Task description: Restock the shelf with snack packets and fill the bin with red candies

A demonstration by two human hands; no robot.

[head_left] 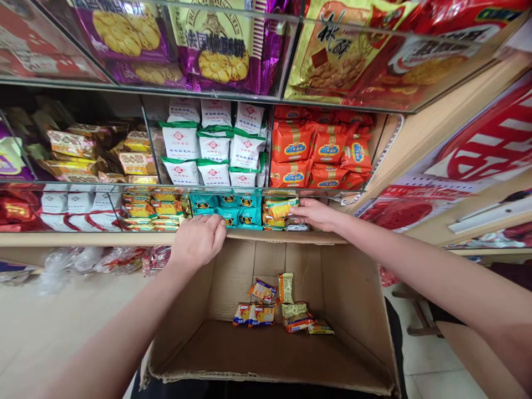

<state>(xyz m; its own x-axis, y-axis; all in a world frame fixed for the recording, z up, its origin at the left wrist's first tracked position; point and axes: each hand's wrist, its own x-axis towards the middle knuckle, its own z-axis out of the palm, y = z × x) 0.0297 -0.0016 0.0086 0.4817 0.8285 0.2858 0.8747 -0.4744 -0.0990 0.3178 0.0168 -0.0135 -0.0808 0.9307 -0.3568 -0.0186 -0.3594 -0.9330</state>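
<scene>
Yellow packets are touched by the right hand; teal packets are neared by the left hand; neither grip discernible.

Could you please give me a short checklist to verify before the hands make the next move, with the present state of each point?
1. Box open at the top: ok, the loose packets inside are visible.
2. Right hand at the yellow packets: ok, its fingertips are at their right side.
3. Right hand's grip firm: cannot tell, the fingers partly hide it.
4. Left hand empty: cannot tell, its palm is hidden.
5. Teal packets in rows: ok, between left hand and yellow packets.
</scene>
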